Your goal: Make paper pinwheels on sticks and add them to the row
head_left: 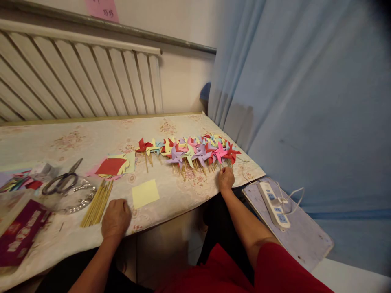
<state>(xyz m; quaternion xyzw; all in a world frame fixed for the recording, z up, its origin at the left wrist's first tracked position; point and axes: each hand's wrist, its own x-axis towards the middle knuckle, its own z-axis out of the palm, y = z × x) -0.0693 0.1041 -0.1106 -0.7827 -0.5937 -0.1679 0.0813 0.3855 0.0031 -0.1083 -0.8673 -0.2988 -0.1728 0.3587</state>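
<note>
My left hand (116, 217) rests on the table near its front edge, fingers curled under, between a bundle of wooden sticks (97, 202) and a yellow paper square (145, 193). My right hand (226, 178) reaches out to the stick ends of a row of several colourful paper pinwheels (195, 151) lying on the patterned tablecloth (91, 138). Its fingers are closed at a stick, but what they pinch is hidden.
A stack of coloured paper squares (113, 166), scissors (62, 181), a chain of metal rings (80, 196) and a maroon packet (18, 236) lie on the left. A radiator (76, 73) stands behind. A power strip (274, 204) lies on a board at right, beside a blue curtain (305, 101).
</note>
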